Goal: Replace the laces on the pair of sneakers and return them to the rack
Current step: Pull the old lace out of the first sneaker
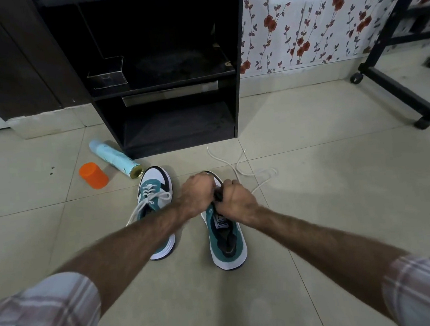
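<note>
Two teal, white and black sneakers stand on the tiled floor. The left sneaker (154,193) still carries a white lace, its ends loose. The right sneaker (226,241) shows no lace over its open tongue. Both hands meet over its front half. My left hand (197,193) is curled over the toe end. My right hand (233,198) grips something dark, a black lace by the look of it, between the two fists. A loose white lace (240,166) lies on the floor just beyond the right sneaker. The black shoe rack (237,104) stands straight ahead.
A pale blue spray can (114,158) lies on its side left of the rack, with an orange cap (94,175) beside it. A black wheeled frame (396,92) stands at the right. The floral wall is behind it.
</note>
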